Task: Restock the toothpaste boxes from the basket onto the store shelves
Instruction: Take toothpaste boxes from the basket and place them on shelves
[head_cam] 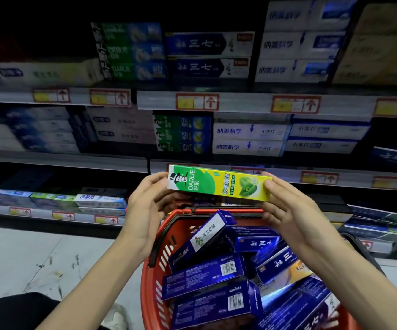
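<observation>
I hold a green and yellow Darlie toothpaste box (218, 182) level above the basket, lengthwise between both hands. My left hand (145, 203) grips its left end, my right hand (285, 208) grips its right end. Below it stands a red shopping basket (166, 236) with several dark blue toothpaste boxes (204, 277) piled loosely inside. Stacks of green Darlie boxes (183, 134) sit on the middle shelf straight ahead, and more on the upper shelf (130, 51).
Shelves with price-tag rails (197, 102) run across the view, filled with white and blue toothpaste boxes (247, 139). Low shelves at left hold flat boxes (99, 201). Grey floor (26, 258) lies at lower left. My dark-clothed knee (14, 310) and a shoe show at the bottom.
</observation>
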A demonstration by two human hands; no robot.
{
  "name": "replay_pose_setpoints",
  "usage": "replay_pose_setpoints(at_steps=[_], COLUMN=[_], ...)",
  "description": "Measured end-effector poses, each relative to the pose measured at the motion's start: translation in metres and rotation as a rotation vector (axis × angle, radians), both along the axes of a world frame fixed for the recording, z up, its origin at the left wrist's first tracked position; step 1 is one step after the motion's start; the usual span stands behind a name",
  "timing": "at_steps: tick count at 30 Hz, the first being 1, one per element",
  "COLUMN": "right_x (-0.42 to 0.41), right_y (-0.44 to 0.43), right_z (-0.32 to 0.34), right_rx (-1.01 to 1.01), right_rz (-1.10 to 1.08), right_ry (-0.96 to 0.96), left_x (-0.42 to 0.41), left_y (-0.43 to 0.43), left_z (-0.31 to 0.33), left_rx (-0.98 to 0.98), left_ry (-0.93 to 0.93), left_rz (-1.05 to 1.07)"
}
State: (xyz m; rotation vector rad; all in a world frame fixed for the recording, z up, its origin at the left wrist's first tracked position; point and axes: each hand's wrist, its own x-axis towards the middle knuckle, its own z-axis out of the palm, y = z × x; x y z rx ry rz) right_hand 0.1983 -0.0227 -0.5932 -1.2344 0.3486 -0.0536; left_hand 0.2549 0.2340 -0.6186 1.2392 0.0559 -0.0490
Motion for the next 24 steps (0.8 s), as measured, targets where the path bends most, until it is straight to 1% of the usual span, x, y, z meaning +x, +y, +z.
replay_pose_setpoints(at_steps=[7,9,16,21,24], right_x=[0.002,0.007,0.041,0.071,0.091], right_y=[0.016,0.027,0.074,0.116,0.136], right_z=[0.032,0.049,0.124,0.185,0.216], right_rx=[-0.106,-0.114,-0.193,-0.206,-0.191], right_rz=[-0.01,-0.01,0.091,0.088,0.074], right_ry=[-0.187,-0.228,-0.402,-0.512,-0.555], left_x=[-0.004,-0.002,0.021,0.041,0.055], left_y=[0.02,0.028,0.085,0.125,0.147], left_z=[0.014,0.029,0.111,0.176,0.212], left_rx=[0.206,0.207,0.189,0.17,0.203], left_ry=[-0.175,-0.216,-0.347,-0.481,-0.55], left_rz=[0.138,0.201,0.319,0.407,0.441])
